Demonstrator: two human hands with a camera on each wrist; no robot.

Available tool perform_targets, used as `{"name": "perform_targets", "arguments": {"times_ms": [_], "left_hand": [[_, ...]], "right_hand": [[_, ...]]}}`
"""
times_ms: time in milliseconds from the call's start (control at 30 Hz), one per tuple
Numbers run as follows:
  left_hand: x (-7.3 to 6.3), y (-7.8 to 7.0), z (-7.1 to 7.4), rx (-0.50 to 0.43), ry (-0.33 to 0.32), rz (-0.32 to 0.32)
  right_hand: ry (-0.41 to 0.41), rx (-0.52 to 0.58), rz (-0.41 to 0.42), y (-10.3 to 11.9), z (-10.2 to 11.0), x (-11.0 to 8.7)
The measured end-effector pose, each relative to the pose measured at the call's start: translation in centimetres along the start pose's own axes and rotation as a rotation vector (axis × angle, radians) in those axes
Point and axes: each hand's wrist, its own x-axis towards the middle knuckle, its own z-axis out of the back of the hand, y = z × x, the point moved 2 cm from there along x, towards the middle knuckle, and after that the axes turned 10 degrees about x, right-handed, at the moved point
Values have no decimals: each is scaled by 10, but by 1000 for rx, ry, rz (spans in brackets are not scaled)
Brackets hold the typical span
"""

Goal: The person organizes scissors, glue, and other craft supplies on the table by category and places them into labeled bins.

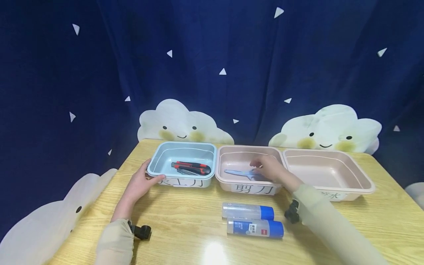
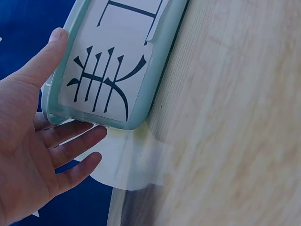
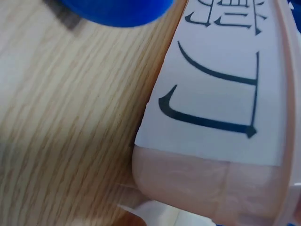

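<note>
My left hand (image 1: 140, 184) rests at the front left corner of a light blue bin (image 1: 185, 146). Its thumb lies on the front rim, the loosely extended fingers against the side. Red-and-black utility knives (image 1: 192, 167) lie inside that bin. Reaching over the middle pink bin (image 1: 228, 154), my right hand (image 1: 269, 167) has its bent fingers at the handle end of blue-grey scissors (image 1: 238, 172). The hand partly hides the handles, so whether it grips them is unclear. In the right wrist view the bin's labelled front (image 3: 211, 94) hides the fingers.
A second pink bin (image 1: 359, 173) with a paper label stands at the right. Two clear glue sticks with blue caps, a rear one (image 1: 241, 211) and a front one (image 1: 255, 228), lie on the wooden table (image 1: 185, 221) before the bins. A dark blue curtain (image 1: 198, 55) hangs behind.
</note>
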Motion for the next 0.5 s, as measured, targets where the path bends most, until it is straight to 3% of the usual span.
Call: {"name": "perform_targets", "arguments": {"times_ms": [300,500], "left_hand": [[-2,-2,0,-14,10,-1],[-2,-2,0,-4,6,-1]], "right_hand": [[-57,49,127,16,8,-17],[-56,56,128,22,13,-29]]}}
